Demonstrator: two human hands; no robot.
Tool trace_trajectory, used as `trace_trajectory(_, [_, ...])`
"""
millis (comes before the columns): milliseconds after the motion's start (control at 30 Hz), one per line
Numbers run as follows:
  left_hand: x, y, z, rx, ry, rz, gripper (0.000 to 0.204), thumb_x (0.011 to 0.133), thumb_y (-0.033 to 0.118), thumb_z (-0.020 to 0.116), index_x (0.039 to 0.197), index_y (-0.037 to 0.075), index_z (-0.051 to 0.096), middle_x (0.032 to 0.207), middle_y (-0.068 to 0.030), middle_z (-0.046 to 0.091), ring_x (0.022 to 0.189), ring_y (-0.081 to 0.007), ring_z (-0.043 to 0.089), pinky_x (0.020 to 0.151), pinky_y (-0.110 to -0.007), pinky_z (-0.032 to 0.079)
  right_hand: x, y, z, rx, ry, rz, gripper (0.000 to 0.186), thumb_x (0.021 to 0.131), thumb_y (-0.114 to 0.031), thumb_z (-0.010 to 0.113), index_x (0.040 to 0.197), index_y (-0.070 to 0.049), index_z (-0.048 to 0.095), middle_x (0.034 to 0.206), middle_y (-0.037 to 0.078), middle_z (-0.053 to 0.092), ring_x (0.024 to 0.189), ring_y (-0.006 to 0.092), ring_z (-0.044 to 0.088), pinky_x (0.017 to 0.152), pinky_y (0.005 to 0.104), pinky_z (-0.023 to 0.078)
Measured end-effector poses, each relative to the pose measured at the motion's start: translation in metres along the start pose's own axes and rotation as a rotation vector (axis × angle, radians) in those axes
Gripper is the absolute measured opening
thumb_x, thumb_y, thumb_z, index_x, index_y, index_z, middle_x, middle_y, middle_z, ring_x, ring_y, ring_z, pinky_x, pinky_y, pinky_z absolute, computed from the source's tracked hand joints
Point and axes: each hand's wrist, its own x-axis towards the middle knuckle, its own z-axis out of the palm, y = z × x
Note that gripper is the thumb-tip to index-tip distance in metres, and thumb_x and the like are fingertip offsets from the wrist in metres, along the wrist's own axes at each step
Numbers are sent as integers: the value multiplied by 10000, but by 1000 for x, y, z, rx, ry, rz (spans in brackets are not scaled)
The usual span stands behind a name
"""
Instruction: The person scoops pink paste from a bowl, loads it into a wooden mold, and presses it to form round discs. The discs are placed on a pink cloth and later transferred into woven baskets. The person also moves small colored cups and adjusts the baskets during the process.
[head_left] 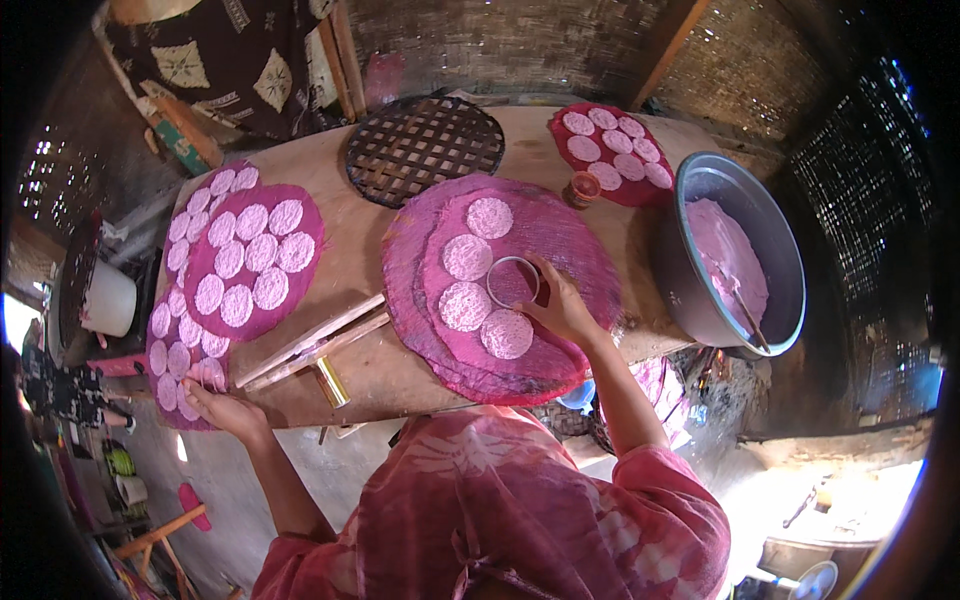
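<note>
A thin pale ring (489, 281) lies on the round pink mat (575, 235), a little in from its middle; the right hand (565, 305) holds it from the mat's right side, thumb and fingers closed on the rim; the ring thus sits just left of that grip and, being round, offers no long axis; the right hand is clearly the nearer. Four speckled pink discs (467, 258) curve along the ring's left side on the mat, one below it; whether the rim touches any, I cannot tell.

Well left of the mat, the left hand (228, 408) is at the edge of a disc-covered cloth (179, 360); whether its fingers pinch anything, I cannot tell; wooden strips (310, 345) lie between it and the mat; beyond the mat's far edge is a dark woven tray (425, 145); right of the mat stands a grey tub (730, 183) of pink paste (728, 245).
</note>
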Motion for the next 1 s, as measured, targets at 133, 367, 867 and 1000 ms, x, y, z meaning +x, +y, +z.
trace_trajectory(133, [-16,14,36,65,-184,105,407,1047,328,439,1216,-38,493,1180,-145,588,1078,-211,559,951,-351,429,-17,0,-1,223,167,-16,741,825,-93,727,1468,-67,361,1286,192,580,1121,276,608,950,367,492])
trace_trajectory(367, [-108,-8,78,51,-1003,314,267,1052,239,417,1044,-18,492,989,-138,583,929,-222,565,861,-351,445,-127,-28,34,353,828,272,250,938,-21,602,1185,1,633,1024,97,709,935,156,656,831,293,521])
trace_trajectory(867, [-216,-47,11,-179,-2944,1160,196,889,260,663,928,69,645,853,-149,647,799,-324,634,759,-441,480,-375,-208,245,162,1223,955,350,979,-360,549,858,-45,638,694,144,643,653,351,631,615,440,484])
trace_trajectory(1000, [-222,-46,16,3,-3015,1414,239,925,283,616,993,62,675,945,-216,679,884,-367,650,764,-459,499,-422,-226,299,131,1261,1151,216,950,-278,563,990,-75,624,807,156,682,793,352,666,709,453,509])
